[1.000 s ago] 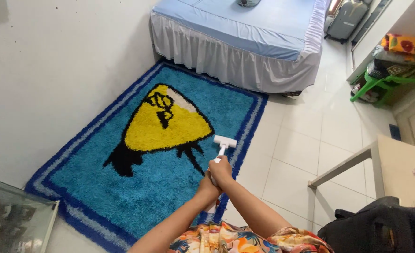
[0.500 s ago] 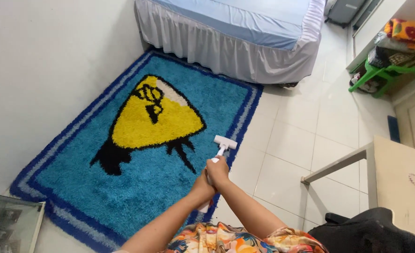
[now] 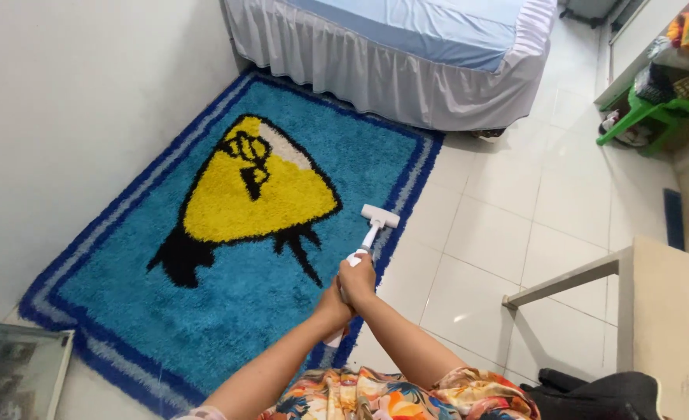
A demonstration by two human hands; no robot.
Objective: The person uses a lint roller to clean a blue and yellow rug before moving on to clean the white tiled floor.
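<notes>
Both hands sit stacked just below frame centre, and I see them wrapped around the handle of a white vacuum wand (image 3: pixel 369 241). Right hand (image 3: pixel 358 278) is on top, fingers curled shut around the wand; left hand (image 3: pixel 335 305) is tucked just under and behind it, also closed on the handle, though its fingers are mostly hidden by the right. Both forearms run down to the bottom edge, where a floral sleeve (image 3: pixel 407 398) shows.

The wand angles up and right from the hands to its flat white nozzle head (image 3: pixel 379 215), which rests on the right border of the rug, just inside its edge, right of centre in the frame.

The rug (image 3: pixel 228 295) is shaggy blue with a darker blue and pale striped border and a yellow triangular figure (image 3: pixel 255 194) with black marks, filling the centre left. White floor tiles (image 3: pixel 508 241) lie to the right of it. A bed with a pale blue sheet and white skirt (image 3: pixel 407 70) runs across the top, touching the rug's far end. White wall (image 3: pixel 64 117) fills the upper left. A glass panel (image 3: pixel 14 373) sits lower left. A pale bench (image 3: pixel 671 311) stands at right, dark cloth (image 3: pixel 609 393) lower right, a green plastic stool (image 3: pixel 648 117) upper right.
</notes>
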